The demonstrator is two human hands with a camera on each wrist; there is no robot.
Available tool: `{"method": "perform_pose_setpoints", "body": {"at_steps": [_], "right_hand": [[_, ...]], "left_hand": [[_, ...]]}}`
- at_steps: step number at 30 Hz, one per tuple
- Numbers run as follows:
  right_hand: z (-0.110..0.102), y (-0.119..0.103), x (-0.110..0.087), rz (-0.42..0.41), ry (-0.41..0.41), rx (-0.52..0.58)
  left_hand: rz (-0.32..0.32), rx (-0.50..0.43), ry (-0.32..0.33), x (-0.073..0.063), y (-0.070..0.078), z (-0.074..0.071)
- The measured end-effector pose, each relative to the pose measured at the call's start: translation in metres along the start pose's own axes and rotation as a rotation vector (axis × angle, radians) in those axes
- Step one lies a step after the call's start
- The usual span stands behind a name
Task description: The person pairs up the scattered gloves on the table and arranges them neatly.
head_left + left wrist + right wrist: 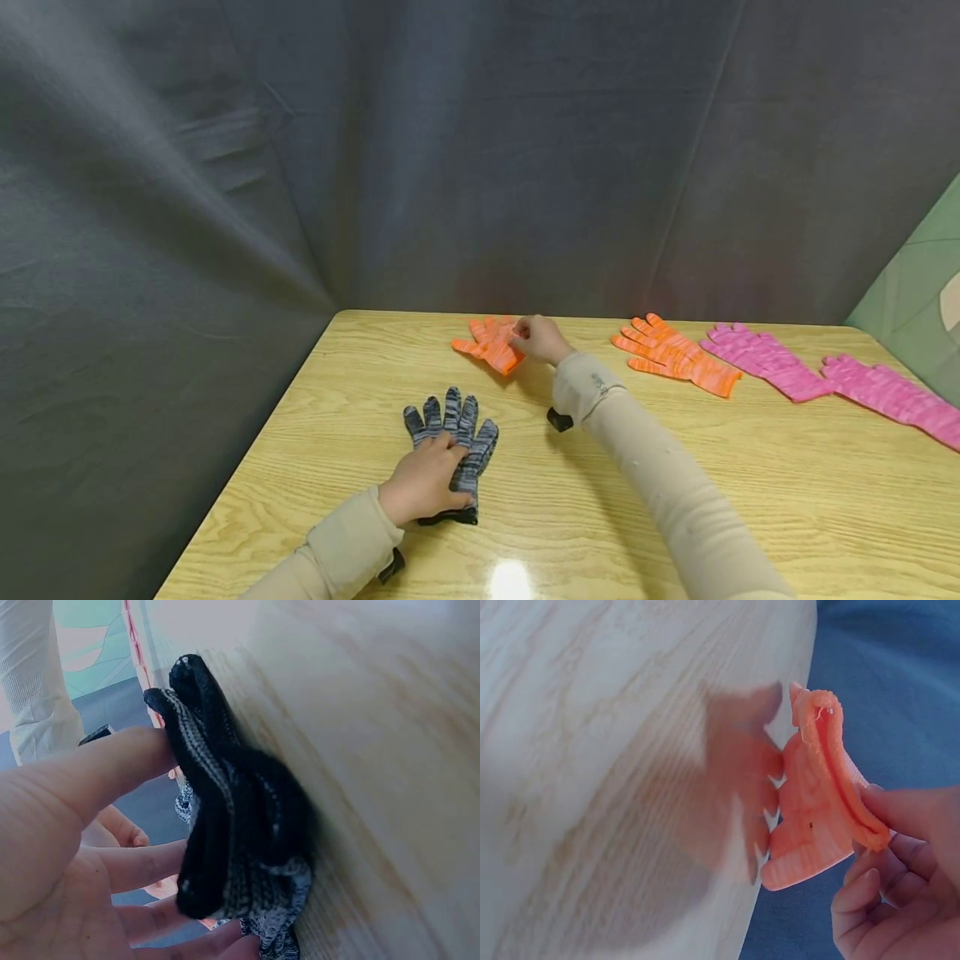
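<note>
My right hand (543, 339) pinches the cuff of an orange glove (498, 347) between thumb and fingers near the table's back edge. In the right wrist view, this glove (802, 817) stands tilted off the wood, its cuff toward me and its fingers toward the table. My left hand (426, 477) rests over a grey-and-black striped glove (452, 414) spread with its fingers pointing away. The left wrist view shows the thumb and fairly straight fingers touching this glove (244, 817), whose dark cuff is bunched up. The fingertips are hidden there.
Rightward on the wooden table (337, 400) lie a second orange glove (678, 354) and two pink gloves, one nearer (768, 360) and one at the far right (892, 393). A dark cloth (525, 167) hangs behind and along the left edge.
</note>
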State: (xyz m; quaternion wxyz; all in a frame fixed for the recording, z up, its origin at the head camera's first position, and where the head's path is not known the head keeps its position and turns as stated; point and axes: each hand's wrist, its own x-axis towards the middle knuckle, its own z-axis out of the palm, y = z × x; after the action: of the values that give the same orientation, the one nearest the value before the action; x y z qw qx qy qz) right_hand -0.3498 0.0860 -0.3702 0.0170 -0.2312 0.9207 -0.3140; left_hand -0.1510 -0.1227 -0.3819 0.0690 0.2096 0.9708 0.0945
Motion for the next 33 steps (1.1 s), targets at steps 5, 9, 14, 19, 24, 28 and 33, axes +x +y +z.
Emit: {"method": "perform_pose_setpoints", "body": {"at_steps": [5,9,14,19,24,28,33], "right_hand": [[-0.002,-0.015,-0.002,0.073,0.026,-0.031],[-0.007,-0.019,-0.007,0.085,0.028,0.005],[-0.012,-0.023,-0.012,0.092,0.030,0.027],[-0.018,-0.026,-0.017,0.064,0.050,0.042],[-0.023,-0.026,-0.020,0.068,0.060,0.053],[-0.027,-0.026,-0.024,0.080,0.064,0.072],[-0.032,-0.025,-0.029,0.098,0.066,0.085]], "left_hand": [[-0.001,-0.003,0.000,-0.001,0.001,-0.001],[0.000,-0.008,-0.001,0.000,0.000,-0.001],[-0.002,-0.015,-0.001,-0.001,0.000,0.000],[-0.001,-0.027,0.004,-0.001,0.001,-0.001],[-0.002,-0.023,0.003,-0.001,0.002,-0.003],[-0.004,-0.013,0.003,0.000,0.002,-0.003],[-0.006,0.001,0.006,0.000,0.001,-0.002]]}}
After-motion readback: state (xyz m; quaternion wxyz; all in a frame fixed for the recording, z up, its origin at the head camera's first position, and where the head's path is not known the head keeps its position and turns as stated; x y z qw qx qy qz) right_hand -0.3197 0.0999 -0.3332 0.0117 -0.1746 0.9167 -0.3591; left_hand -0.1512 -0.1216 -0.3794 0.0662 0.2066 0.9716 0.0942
